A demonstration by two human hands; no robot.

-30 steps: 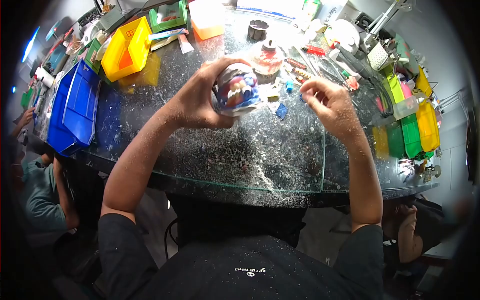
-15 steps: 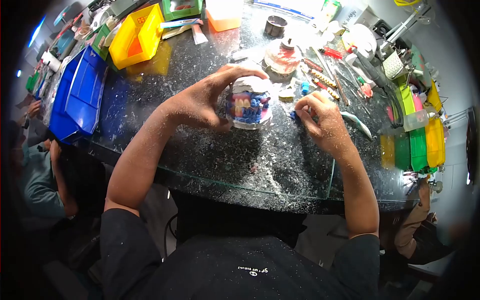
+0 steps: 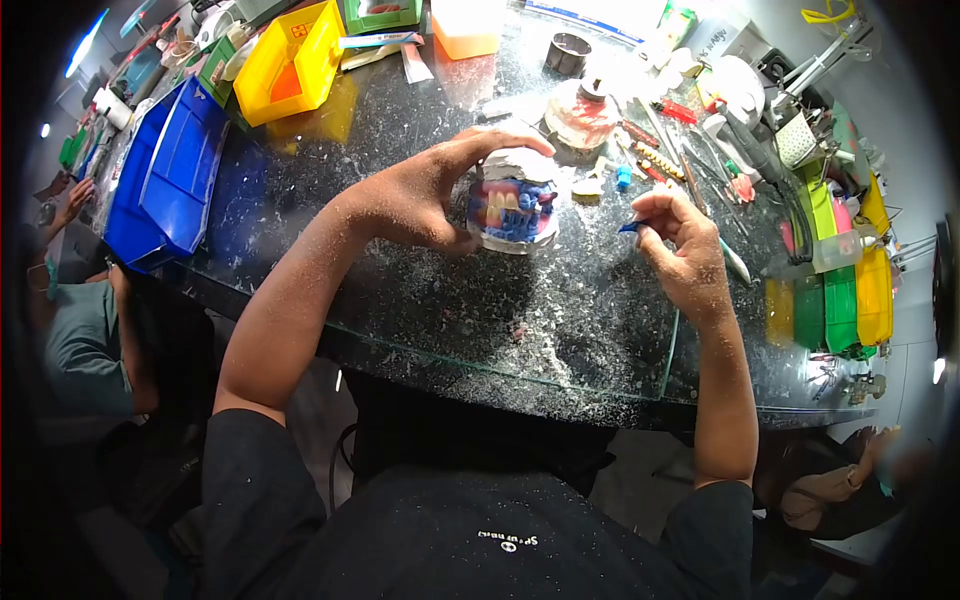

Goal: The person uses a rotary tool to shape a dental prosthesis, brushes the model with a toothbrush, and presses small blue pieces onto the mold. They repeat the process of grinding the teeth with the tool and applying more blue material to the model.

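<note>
My left hand [image 3: 425, 195] is closed around a dental model [image 3: 513, 215], thumb low on its near side and fingers over the top. The model has white plaster above and below, cream teeth, pink gum and blue material on its right half. Off to the right, my right hand [image 3: 685, 245] pinches a small dark blue piece [image 3: 631, 227] between thumb and fingers, apart from the model. Just beyond that hand lie a bright blue cap-like piece [image 3: 624, 176] and a small pale cast piece [image 3: 588, 183].
White dust and crumbs cover the black tabletop [image 3: 430, 310]. Behind the model stand a round plaster model [image 3: 580, 115] and a black ring [image 3: 568, 54]. Yellow [image 3: 292, 65] and blue [image 3: 165, 175] bins are at left; tools [image 3: 690, 165] lie at right. Other people sit at both sides.
My right hand has moved right, away from the model, and the dark blue piece now shows clearly in its pinch. My left hand still grips the model; the whole view has shifted slightly.
</note>
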